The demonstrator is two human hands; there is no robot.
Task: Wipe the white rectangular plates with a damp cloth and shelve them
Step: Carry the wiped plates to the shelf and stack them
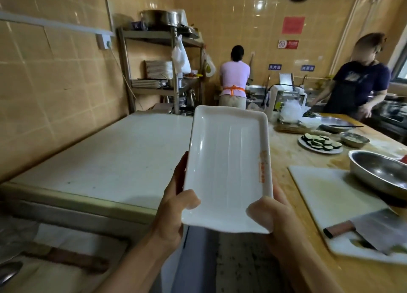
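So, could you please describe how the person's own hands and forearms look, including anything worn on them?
Both the left hand and the right hand are bare: no gloves, rings or watch show. The forearms are uncovered as far as the frame reaches, with no sleeve or wristband in view.

Warm, moderately dim indoor light; overhead lamps glare on the wall tiles (253,13). Wide-angle distortion bends the edges; lower corners blur, and soft shadows fall under each hand (176,207).
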